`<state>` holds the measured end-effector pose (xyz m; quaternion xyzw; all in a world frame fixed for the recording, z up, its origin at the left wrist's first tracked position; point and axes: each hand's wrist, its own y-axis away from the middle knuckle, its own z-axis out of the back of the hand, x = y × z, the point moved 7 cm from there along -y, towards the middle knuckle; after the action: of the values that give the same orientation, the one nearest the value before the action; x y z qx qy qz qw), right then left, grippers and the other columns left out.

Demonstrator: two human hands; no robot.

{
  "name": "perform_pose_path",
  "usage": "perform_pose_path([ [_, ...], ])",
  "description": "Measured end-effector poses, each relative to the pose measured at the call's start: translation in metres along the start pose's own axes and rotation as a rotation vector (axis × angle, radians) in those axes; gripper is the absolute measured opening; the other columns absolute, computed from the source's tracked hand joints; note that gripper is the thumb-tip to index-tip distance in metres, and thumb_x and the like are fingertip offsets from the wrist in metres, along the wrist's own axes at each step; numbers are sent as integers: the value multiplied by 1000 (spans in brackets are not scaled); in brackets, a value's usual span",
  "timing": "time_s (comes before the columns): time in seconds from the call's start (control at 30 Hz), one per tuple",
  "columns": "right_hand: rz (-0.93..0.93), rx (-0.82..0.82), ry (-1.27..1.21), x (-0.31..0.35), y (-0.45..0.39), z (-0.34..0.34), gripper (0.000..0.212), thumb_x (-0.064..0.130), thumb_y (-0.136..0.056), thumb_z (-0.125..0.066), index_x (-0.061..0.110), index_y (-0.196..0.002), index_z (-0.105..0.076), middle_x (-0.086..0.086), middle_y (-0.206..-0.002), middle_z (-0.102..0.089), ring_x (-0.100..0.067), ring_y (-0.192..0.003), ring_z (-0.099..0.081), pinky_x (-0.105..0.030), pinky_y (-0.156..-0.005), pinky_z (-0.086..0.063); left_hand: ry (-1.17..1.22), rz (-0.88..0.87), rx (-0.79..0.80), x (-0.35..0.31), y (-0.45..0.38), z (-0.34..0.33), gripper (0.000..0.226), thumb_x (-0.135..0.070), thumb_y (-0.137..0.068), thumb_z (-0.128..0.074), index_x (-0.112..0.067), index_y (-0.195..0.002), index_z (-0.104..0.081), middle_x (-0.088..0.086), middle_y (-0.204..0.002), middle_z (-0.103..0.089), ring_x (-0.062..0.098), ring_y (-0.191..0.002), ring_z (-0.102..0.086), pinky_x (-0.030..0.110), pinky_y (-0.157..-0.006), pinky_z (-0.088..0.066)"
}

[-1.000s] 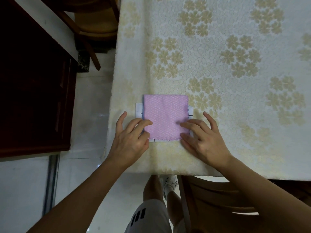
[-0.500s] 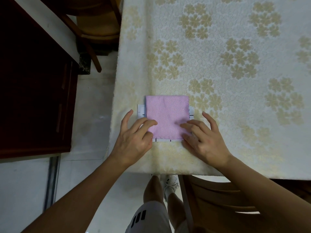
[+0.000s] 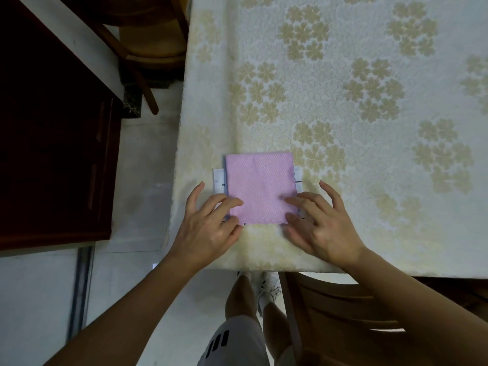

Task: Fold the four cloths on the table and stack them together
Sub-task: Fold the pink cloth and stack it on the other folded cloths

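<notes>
two hands were laid on a folded pink square cloth with a woven dotted texture (image 3: pixel 260 187), which topped a small stack near the front left corner of the cream tabletop with its beige flower pattern (image 3: pixel 369 128). beneath the pink cloth, a white cloth with thin black lines (image 3: pixel 218 180) was seen jutting out at the left and right sides; how many cloths lay in the stack could not be told. the left hand (image 3: pixel 208 225) was spread with relaxed fingers, nothing gripped, its fingertips pressed on the pink cloth's near left corner. the right hand (image 3: pixel 320 223) was likewise opened flat, its fingertips rested on the near right corner. the step in hand was judged to be the squaring and flattening of the stack. to do it well, the layers would best be nudged until their edges were matched, since the white cloth was left showing on both sides; pressure should be kept light and even, so that the top cloth is not slid off or creased. a wooden chair (image 3: pixel 343 318) was tucked below the tabletop's near edge.
</notes>
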<state>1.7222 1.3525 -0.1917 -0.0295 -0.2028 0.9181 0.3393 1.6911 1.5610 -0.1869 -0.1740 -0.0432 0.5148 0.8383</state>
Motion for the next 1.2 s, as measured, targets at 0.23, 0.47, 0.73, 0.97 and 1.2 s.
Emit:
perform_pose_path([
  [0.23, -1, 0, -8, -2, -2, -3, 15, 24, -96, -67, 15, -88, -76, -8, -121, -69, -29, -110, -66, -62, -105, -39, -4, 20, 27, 7, 1, -5, 10, -26, -80, -82, -19, -78, -74, 5, -117, -70, 26, -108, -63, 65, -108, -32],
  [0.47, -35, 41, -41, -1, -2, -1, 22, 34, -94, -66, 16, -94, -76, -8, -124, -68, -29, -113, -65, -62, -105, -38, 20, 88, 43, 4, 0, 2, 17, -31, -87, -69, -19, -76, -75, 4, -115, -70, 24, -105, -65, 64, -108, -30],
  [0.73, -188, 103, 47, -1, -25, -18, 41, 32, -103, -52, 13, -139, -58, -10, -146, -54, -30, -137, -49, -59, -115, -31, -123, 197, 253, 8, -22, -14, 52, -40, -96, -55, -14, -142, -53, 8, -152, -47, 22, -140, -44, 62, -115, -23],
  [0.97, -307, 357, 21, -11, -48, -60, 71, 48, -107, -30, 1, -158, -12, -18, -166, -9, -26, -155, -5, -46, -125, -15, -83, 284, 449, 12, -47, -57, 73, -53, -102, -14, -5, -157, -12, 13, -166, -11, 23, -154, -8, 49, -125, -9],
  [1.2, -357, 433, 25, -20, -40, -76, 80, 59, -104, -18, 1, -158, -3, -15, -167, 3, -26, -155, 4, -49, -125, -16, -47, 325, 474, 21, -40, -74, 78, -59, -100, -7, -7, -158, -6, 10, -166, -5, 22, -154, -6, 49, -124, -8],
])
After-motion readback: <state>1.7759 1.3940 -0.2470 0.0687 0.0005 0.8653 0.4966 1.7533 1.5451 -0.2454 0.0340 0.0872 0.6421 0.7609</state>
